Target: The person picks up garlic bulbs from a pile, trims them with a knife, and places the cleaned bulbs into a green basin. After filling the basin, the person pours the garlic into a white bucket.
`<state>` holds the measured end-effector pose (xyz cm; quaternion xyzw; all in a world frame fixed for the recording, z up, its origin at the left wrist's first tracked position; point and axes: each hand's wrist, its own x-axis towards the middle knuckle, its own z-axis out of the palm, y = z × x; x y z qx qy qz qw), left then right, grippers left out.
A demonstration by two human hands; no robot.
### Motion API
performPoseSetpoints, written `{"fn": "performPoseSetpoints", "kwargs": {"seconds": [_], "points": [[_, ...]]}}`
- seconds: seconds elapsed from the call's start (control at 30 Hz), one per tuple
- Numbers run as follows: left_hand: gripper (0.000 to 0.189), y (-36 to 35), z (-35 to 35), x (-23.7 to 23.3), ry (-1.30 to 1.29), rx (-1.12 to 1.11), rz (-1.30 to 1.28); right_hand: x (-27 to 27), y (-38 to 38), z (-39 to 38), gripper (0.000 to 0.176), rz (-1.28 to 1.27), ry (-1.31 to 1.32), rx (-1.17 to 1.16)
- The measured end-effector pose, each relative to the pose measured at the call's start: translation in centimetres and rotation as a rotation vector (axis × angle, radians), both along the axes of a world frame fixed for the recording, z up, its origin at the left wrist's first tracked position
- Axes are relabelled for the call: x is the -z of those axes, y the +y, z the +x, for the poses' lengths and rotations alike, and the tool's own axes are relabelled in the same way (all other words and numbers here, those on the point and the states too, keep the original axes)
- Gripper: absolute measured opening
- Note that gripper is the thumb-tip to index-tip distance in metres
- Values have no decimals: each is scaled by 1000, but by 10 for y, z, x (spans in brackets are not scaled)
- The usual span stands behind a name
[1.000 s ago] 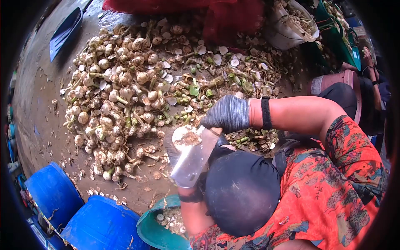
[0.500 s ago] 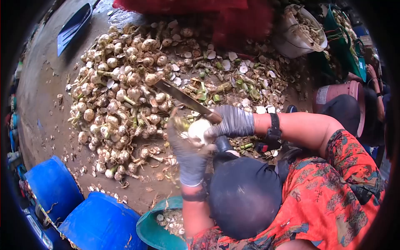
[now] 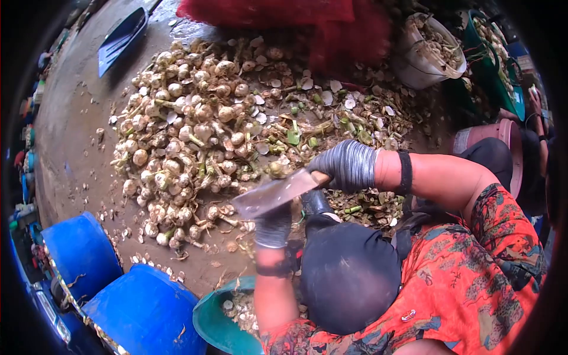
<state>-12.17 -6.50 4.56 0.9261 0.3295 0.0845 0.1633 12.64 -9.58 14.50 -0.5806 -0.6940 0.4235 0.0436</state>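
Note:
My right hand (image 3: 349, 165), in a grey glove, is closed around the wooden handle of a knife (image 3: 278, 195). The knife has a broad flat blade that points left and lies across the view of my left hand (image 3: 274, 228). Of that gloved left hand only the back part and wrist show; its fingers are hidden behind the blade, so I cannot see whether it holds anything. Just beyond both hands lies a big heap of garlic bulbs (image 3: 189, 127) with stems and roots on. Cut stems and leaf scraps (image 3: 307, 133) are strewn beside it.
Two blue tubs (image 3: 145, 310) and a green basket (image 3: 216, 313) with trimmings stand at lower left. A blue scoop (image 3: 121, 41) lies at upper left. Red netting (image 3: 266, 12), a white bucket (image 3: 429, 53) and a pink bucket (image 3: 485, 139) are farther off. Part of another person shows at far right.
The white garlic bulb between my hands is out of sight. The knife blade has swung down in front of my left hand, its flat face now showing.

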Motion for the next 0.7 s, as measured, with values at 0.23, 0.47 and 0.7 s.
{"fn": "performPoseSetpoints", "kwargs": {"seconds": [0.23,0.47,0.7], "points": [[36,-41,-114,-146,32,29,-87,83,-31,62,27,-231,-299,263],[56,-40,-168,-193,-77,-826,-937,84,-11,27,21,-136,-222,231],[85,75,-136,46,455,-1070,-454,78,-5,16,22,-115,-154,249]]}}
